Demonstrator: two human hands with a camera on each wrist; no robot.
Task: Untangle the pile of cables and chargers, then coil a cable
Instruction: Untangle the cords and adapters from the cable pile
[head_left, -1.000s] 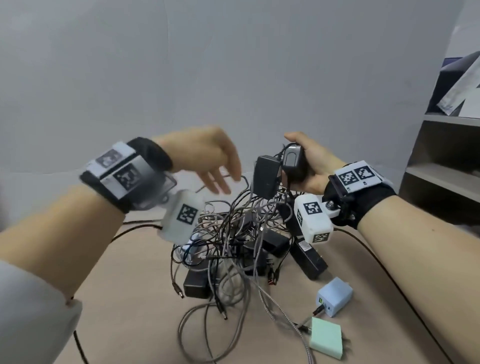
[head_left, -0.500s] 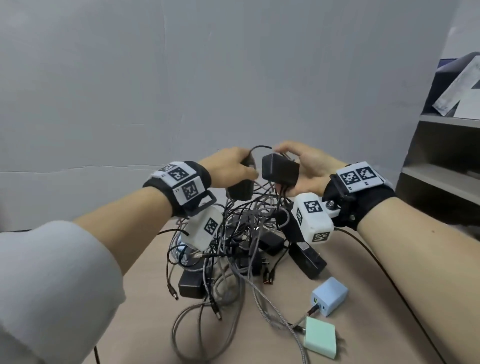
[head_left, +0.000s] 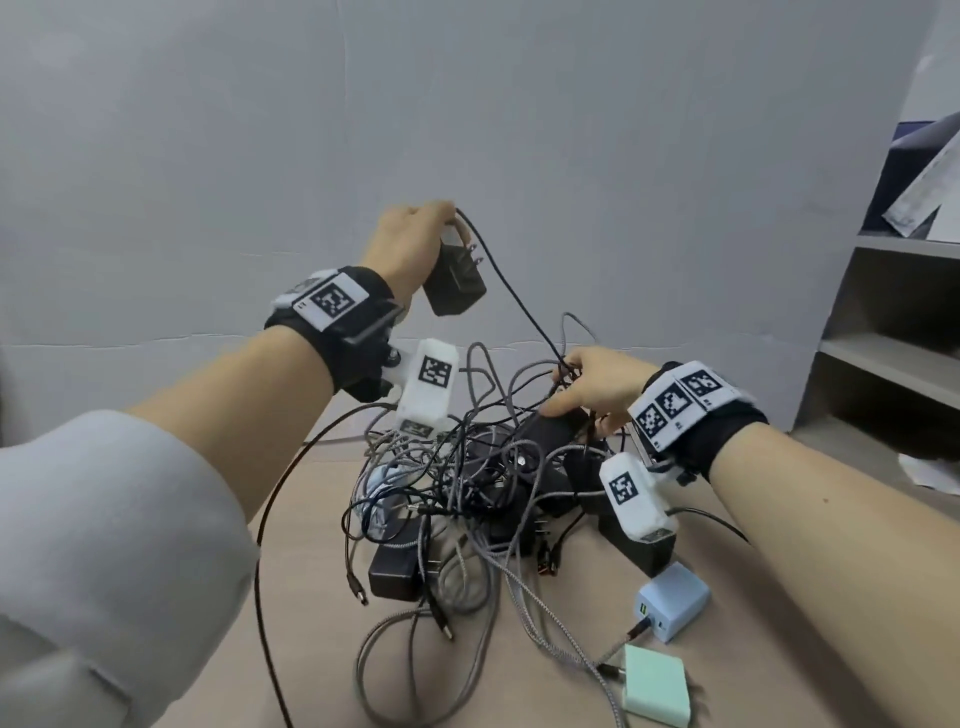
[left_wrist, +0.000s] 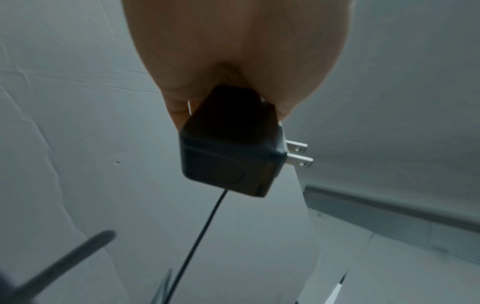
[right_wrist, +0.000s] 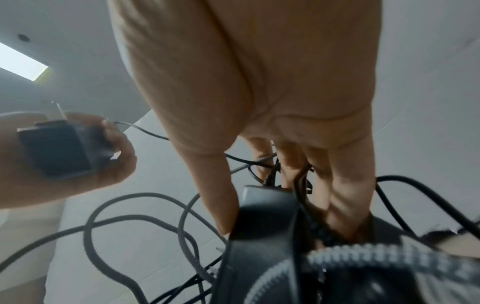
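Note:
My left hand (head_left: 410, 236) is raised above the table and grips a black two-prong charger (head_left: 454, 280) (left_wrist: 230, 148). Its thin black cable (head_left: 511, 296) slants down from the hand into the tangled pile of cables and chargers (head_left: 467, 493). My right hand (head_left: 597, 387) is down on the right top of the pile, fingers curled round a black adapter (head_left: 556, 426) (right_wrist: 262, 222) and the strands over it. In the right wrist view, grey braided and black cords (right_wrist: 145, 205) loop past the fingers.
A pale blue charger (head_left: 675, 600) and a mint green charger (head_left: 657, 688) lie at the front right of the wooden table (head_left: 727, 649). A grey shelf unit (head_left: 893, 338) stands at the right. A grey wall closes the back. A black cord (head_left: 262, 597) trails off the front left.
My left hand has lifted the black charger up and to the left, drawing its cable out of the pile. My right hand has dropped onto the pile and now holds another adapter there.

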